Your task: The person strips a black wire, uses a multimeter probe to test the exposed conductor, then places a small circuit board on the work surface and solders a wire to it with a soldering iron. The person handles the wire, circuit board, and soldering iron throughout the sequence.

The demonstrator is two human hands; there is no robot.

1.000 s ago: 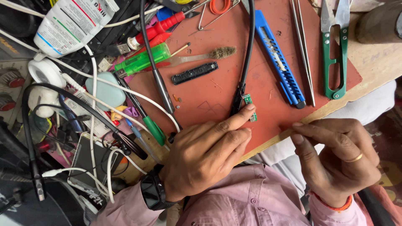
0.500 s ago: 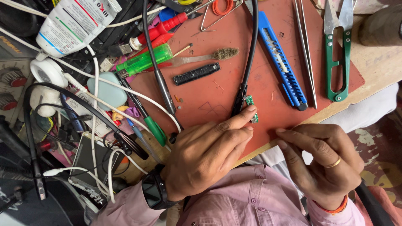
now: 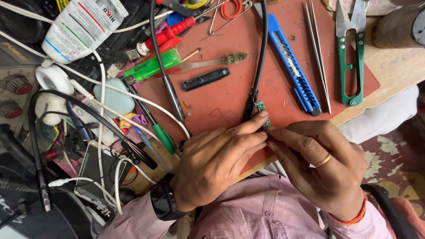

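The right hand (image 3: 318, 168) has moved in beside the left hand (image 3: 217, 163), its fingers (image 3: 276, 135) now meeting the small green board (image 3: 262, 110).

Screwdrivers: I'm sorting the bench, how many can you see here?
3. A red screwdriver at the mat's top-left, a light green screwdriver just below it, and a dark green-handled one beside the left hand. Clutter may hide more.

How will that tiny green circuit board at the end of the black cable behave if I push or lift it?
The green circuit board looks thin and very light, so it would probably skid across the red mat at a nudge. It seems joined to the black cable, whose stiffness may tug it aside. Left hand and right hand fingertips pinch it; likely fragile.
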